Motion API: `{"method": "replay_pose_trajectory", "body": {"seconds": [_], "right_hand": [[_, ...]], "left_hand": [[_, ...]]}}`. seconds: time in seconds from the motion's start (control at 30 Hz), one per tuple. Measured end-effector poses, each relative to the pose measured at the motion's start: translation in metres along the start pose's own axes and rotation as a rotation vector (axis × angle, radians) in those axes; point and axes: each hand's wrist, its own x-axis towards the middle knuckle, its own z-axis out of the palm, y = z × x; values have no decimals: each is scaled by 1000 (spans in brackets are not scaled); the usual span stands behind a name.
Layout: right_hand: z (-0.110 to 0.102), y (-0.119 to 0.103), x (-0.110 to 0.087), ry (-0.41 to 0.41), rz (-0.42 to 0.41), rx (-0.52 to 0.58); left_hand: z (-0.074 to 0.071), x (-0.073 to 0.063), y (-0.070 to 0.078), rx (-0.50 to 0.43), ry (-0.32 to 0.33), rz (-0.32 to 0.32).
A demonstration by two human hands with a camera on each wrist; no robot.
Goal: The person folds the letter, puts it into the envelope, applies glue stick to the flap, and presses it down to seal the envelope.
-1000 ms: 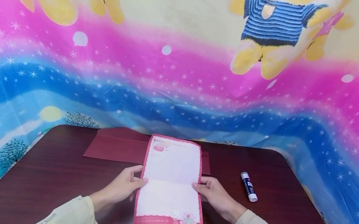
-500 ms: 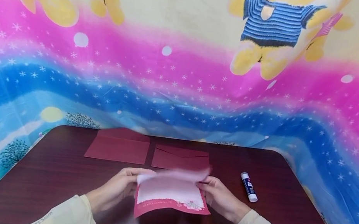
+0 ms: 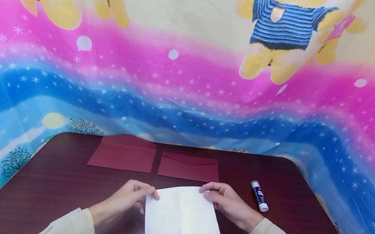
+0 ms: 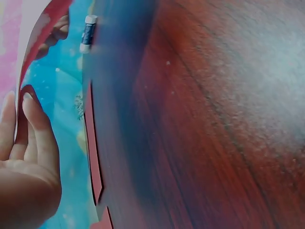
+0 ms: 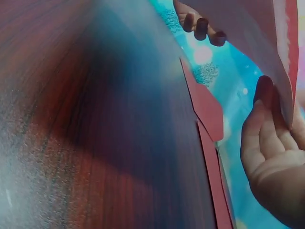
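Observation:
A sheet of letter paper (image 3: 180, 218), folded over so its plain white back faces up, is held above the table between both hands. My left hand (image 3: 126, 199) pinches its upper left corner between thumb and fingers. At the upper right corner my right hand (image 3: 230, 203) grips the fold in the same way. A sliver of red border shows at the sheet's lower right corner. In the left wrist view the paper (image 4: 35, 33) curves upward from the left hand (image 4: 33, 152). The right wrist view shows the right hand (image 5: 276, 148) beneath the paper's edge.
Behind the sheet, a dark red envelope (image 3: 124, 156) lies with its flap raised, beside another envelope (image 3: 188, 169) with its flap down. A glue stick (image 3: 259, 196) lies right of the right hand. A patterned cloth (image 3: 191, 93) hangs behind the dark wooden table (image 3: 50, 193).
The printed sheet has been folded, its top half brought down toward me, so its blank back now faces up. Both hands have stayed at its sides, now at the upper corners.

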Motion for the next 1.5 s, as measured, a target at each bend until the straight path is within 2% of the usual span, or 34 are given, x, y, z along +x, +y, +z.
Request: {"method": "replay_pose_trajectory", "body": {"seconds": [0.1,0.23,0.43,0.57,0.73,0.87,0.93,1.0,1.13,1.2,1.3,1.4,1.5], "right_hand": [[3,-1,1,45,-21,-125],[8,-6,2,48,-53,-218],[14,-16,4,5,-100,-262],[14,-18,5,-11,-99,-268],[16,-18,7,-68,-126,-284],[23,-18,11,-148,-177,-293],[25,-18,11,-160,-192,-281],[27,-19,11,-138,-192,-246],[23,-20,7,-12,-134,-181],[21,-20,3,65,-94,-178],[18,-18,0,133,-64,-164],[18,-14,-1,161,-75,-143],[23,-9,0,167,-133,-152]], "left_hand": [[5,0,-2,96,15,43],[13,2,0,126,-20,82],[23,7,10,222,-87,134],[25,9,11,294,-97,161],[26,10,13,296,-88,145],[33,12,16,296,-118,148],[36,13,16,290,-123,148],[37,12,16,264,-110,145],[36,10,13,201,0,122],[35,9,12,186,86,116],[33,8,13,162,228,106],[32,8,14,140,365,99],[33,9,15,113,465,82]]}}
